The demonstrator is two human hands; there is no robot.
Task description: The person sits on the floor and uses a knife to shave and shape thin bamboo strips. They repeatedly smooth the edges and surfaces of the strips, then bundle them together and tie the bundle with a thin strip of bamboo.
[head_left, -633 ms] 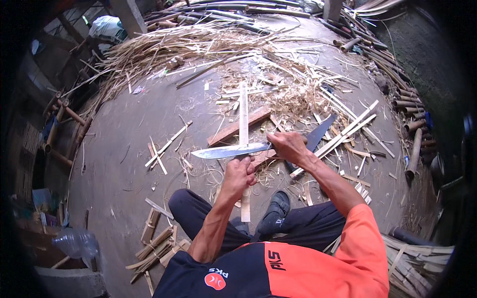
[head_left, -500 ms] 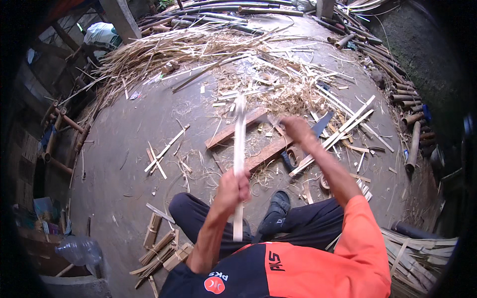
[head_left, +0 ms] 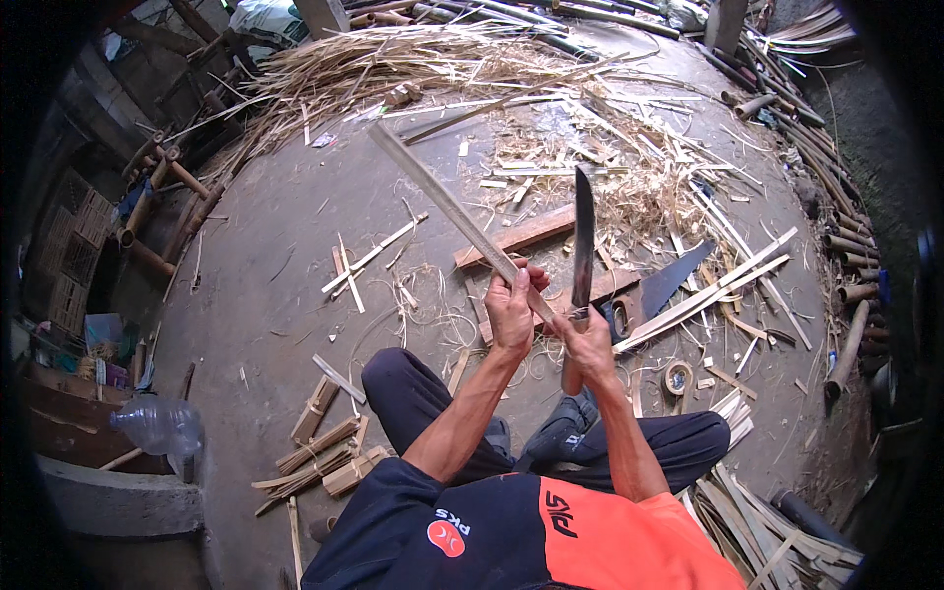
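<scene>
My left hand is closed round the lower part of a long, flat bamboo strip, which slants up and away to the left. In my right hand is the wooden handle of a machete, its dark blade pointing away from me, nearly upright. The fingertips of my right hand also meet the near end of the strip, so both hands are close together. Beneath them on the floor lies a reddish wooden frame. A handsaw rests to its right.
Shavings and loose strips cover the floor ahead. A long pile of split bamboo lies at the far left. Tied bamboo bundles are by my left knee, a tape roll by my right. Bamboo poles line the right side.
The strip has swung from upright to slanting left, and my left hand has moved up along with it. My right hand, with the machete, has come back beside the left. The view has shifted.
</scene>
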